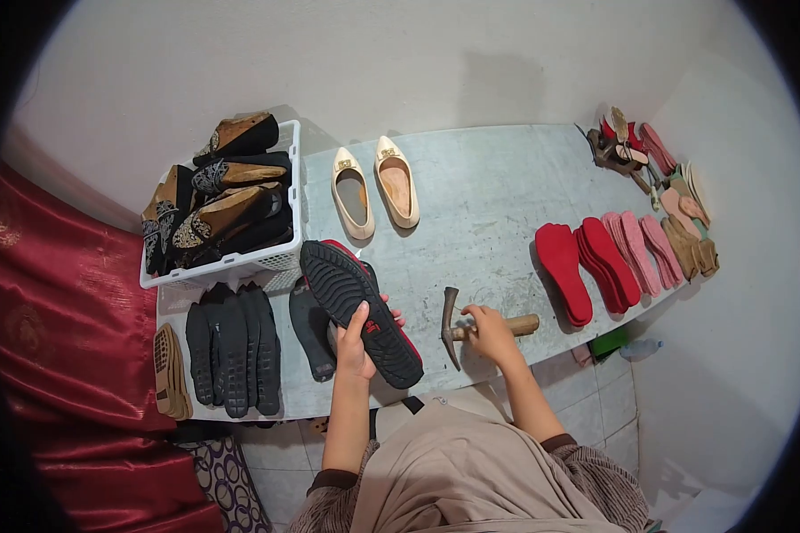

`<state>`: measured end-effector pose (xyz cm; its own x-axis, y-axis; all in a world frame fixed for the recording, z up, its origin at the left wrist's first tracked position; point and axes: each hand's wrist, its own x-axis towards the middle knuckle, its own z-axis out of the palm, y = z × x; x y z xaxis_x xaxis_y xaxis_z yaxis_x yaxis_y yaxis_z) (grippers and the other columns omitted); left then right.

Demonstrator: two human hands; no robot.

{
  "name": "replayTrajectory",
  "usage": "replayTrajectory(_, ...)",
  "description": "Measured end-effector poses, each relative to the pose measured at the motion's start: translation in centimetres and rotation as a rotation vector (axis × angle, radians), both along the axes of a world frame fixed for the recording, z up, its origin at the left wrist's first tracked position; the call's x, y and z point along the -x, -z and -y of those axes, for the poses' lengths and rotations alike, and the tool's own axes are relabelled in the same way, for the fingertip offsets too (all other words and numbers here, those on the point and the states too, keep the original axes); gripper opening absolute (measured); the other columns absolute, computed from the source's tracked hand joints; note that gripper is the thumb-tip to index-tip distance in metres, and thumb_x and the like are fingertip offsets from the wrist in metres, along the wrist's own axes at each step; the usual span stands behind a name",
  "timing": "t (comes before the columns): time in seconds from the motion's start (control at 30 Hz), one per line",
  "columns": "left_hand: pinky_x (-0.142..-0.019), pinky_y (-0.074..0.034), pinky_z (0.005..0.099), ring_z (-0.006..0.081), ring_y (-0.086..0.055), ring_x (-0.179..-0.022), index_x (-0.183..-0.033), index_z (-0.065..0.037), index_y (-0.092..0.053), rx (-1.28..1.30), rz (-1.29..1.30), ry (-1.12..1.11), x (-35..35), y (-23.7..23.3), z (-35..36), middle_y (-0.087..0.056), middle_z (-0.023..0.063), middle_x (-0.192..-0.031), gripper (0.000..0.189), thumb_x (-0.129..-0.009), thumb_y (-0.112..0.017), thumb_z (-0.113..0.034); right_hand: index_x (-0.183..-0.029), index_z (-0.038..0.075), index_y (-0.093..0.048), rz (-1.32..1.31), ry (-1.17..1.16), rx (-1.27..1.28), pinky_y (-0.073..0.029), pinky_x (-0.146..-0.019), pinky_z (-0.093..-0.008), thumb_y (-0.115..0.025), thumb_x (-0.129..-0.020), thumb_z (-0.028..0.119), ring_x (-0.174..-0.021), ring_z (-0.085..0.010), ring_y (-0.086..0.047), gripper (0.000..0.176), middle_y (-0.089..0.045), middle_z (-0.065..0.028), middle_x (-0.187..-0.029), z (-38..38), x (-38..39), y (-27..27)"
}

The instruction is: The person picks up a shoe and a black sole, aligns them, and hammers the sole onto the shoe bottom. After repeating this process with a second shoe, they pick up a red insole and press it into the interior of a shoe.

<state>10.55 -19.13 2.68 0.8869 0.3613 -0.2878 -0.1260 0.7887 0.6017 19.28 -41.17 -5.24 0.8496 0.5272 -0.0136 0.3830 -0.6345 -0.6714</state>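
My left hand (356,349) grips a black ribbed shoe sole (347,298) tilted above the table, thumb across its tread. A strip of red runs along the sole's far edge, and a small red mark sits near its middle. Another dark sole (310,333) lies partly hidden behind it. To the right, my right hand (492,336) has its fingers closed around the wooden handle of a hammer (450,327). The hammer's long dark metal head points away from and toward me, at or just above the tabletop.
A white basket (297,178) of patterned shoe uppers stands back left, beside two cream flats (391,182). Black soles (234,346) and brown soles (171,369) lie front left. Red insoles (562,271), pink insoles (631,253) and tools (618,160) occupy the right of the table (480,213).
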Motion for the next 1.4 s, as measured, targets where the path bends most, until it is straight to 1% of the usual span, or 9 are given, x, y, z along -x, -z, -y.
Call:
replayTrajectory(0.03, -0.069, -0.055, 0.0392, 0.0269, -0.061, -0.081, -0.112, 0.001, -0.046, 0.014, -0.002, 0.001, 0.0, -0.3, 0.1, -0.057, 0.0138, -0.097, 0.035, -0.084, -0.057, -0.017, -0.099, 0.012, -0.057, 0.041, 0.054, 0.231, -0.042, -0.082, -0.0376, -0.072, -0.066, 0.016, -0.096, -0.0308, -0.053, 0.036, -0.059, -0.0095, -0.096, 0.4, 0.0, 0.6)
replayTrajectory(0.37, -0.073, -0.054, 0.0386, 0.03, -0.061, -0.087, -0.112, 0.002, -0.047, 0.001, -0.094, 0.076, 0.2, 0.7, -0.2, -0.059, 0.0191, -0.101, 0.038, -0.078, -0.06, -0.007, -0.097, 0.016, -0.059, 0.241, -0.01, 0.228, -0.032, -0.088, -0.0394, -0.071, -0.067, 0.021, -0.093, -0.0242, -0.05, 0.033, -0.056, -0.0038, -0.094, 1.3, 1.5, 2.9)
replayTrajectory(0.67, -0.066, -0.052, 0.0385, 0.0268, -0.062, -0.077, -0.105, 0.0, -0.053, 0.115, -0.098, 0.106, 0.2, 0.1, 0.0, -0.062, 0.0155, -0.094, 0.045, -0.087, -0.046, -0.041, -0.098, 0.011, -0.059, 0.34, 0.023, 0.203, -0.033, -0.085, -0.0383, -0.065, -0.074, 0.024, -0.091, -0.024, -0.052, 0.028, -0.058, -0.0044, -0.095, 0.4, 2.0, 2.5)
replayTrajectory(0.87, -0.059, -0.053, 0.0369, 0.0254, -0.062, -0.067, -0.101, -0.001, -0.053, -0.052, -0.186, 0.03, 0.1, 0.6, 0.2, -0.061, 0.0151, -0.086, 0.042, -0.086, -0.053, -0.04, -0.094, 0.004, -0.06, 0.18, 0.303, -0.042, -0.043, -0.066, -0.0383, -0.051, -0.086, 0.025, -0.077, -0.0312, -0.058, 0.024, -0.06, -0.0114, -0.088, -0.6, 0.3, 1.6)
replayTrajectory(0.97, -0.054, -0.053, 0.0355, 0.0239, -0.062, -0.062, -0.1, -0.001, -0.052, -0.14, -0.214, 0.013, -0.1, 0.4, 0.4, -0.061, 0.0138, -0.081, 0.04, -0.084, -0.055, -0.038, -0.074, 0.0, -0.055, -0.121, 0.417, -0.452, -0.034, -0.039, -0.0243, -0.037, -0.095, 0.039, -0.042, -0.0081, -0.044, 0.048, -0.045, -0.0014, -0.053, -1.1, -0.7, 1.5)
replayTrajectory(1.1, -0.054, -0.054, 0.0347, 0.0225, -0.062, -0.063, -0.103, -0.002, -0.051, -0.215, -0.158, 0.033, -0.1, 1.0, 0.5, -0.061, 0.0129, -0.08, 0.038, -0.084, -0.057, -0.034, -0.07, 0.003, -0.052, -0.298, 0.405, -0.535, -0.033, -0.041, -0.0232, -0.041, -0.094, 0.036, -0.044, -0.0075, -0.042, 0.043, -0.045, 0.0003, -0.054, -2.6, 0.0, -4.8)
replayTrajectory(1.17, -0.055, -0.054, 0.0344, 0.0221, -0.062, -0.063, -0.104, -0.002, -0.05, -0.234, -0.135, 0.047, -0.2, 1.1, 0.6, -0.061, 0.0128, -0.08, 0.037, -0.084, -0.057, -0.033, -0.069, 0.004, -0.05, 0.047, 0.281, -0.492, -0.032, -0.041, -0.0221, -0.047, -0.093, 0.033, -0.045, -0.0059, -0.039, 0.037, -0.044, 0.0013, -0.055, -3.1, 0.2, -6.9)
replayTrajectory(1.33, -0.055, -0.054, 0.0332, 0.0214, -0.062, -0.064, -0.104, -0.001, -0.05, -0.204, -0.131, 0.01, 0.0, 0.8, 1.3, -0.061, 0.0121, -0.081, 0.038, -0.085, -0.057, -0.033, -0.085, 0.002, -0.056, 0.077, 0.226, -0.61, -0.038, -0.045, -0.0264, -0.057, -0.086, 0.029, -0.048, -0.0124, -0.046, 0.026, -0.05, -0.0047, -0.06, -3.4, 2.0, -12.8)
replayTrajectory(1.4, -0.055, -0.054, 0.032, 0.0199, -0.062, -0.065, -0.104, -0.002, -0.05, -0.274, -0.125, -0.012, -0.4, 2.1, 1.2, -0.061, 0.011, -0.082, 0.036, -0.086, -0.056, -0.032, -0.084, 0.003, -0.056, 0.291, 0.02, -0.664, -0.042, -0.047, -0.0286, -0.065, -0.08, 0.024, -0.05, -0.0173, -0.053, 0.023, -0.053, -0.0059, -0.062, -4.0, 2.3, -14.8)
